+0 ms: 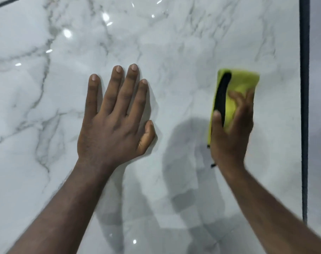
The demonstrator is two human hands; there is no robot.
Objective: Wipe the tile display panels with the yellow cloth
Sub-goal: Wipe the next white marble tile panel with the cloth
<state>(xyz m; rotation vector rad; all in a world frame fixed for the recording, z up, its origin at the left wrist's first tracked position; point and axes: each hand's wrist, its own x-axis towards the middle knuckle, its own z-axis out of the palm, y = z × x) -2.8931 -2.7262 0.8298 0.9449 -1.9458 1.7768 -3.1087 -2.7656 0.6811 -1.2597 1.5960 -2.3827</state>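
Observation:
A glossy white tile panel (pixel 174 52) with grey marble veins fills the view. My left hand (pixel 115 118) lies flat against it at the centre left, fingers straight and spread. My right hand (pixel 233 129) holds the folded yellow cloth (pixel 242 83) with a black edge against the panel near its right side, thumb curled over the black edge. The cloth and right hand look motion-blurred.
A dark vertical joint (pixel 304 107) bounds the panel on the right, with another grey panel (pixel 319 88) beyond it. A dark line (pixel 4 2) crosses the top left corner. Light spots and my reflection show on the glossy surface.

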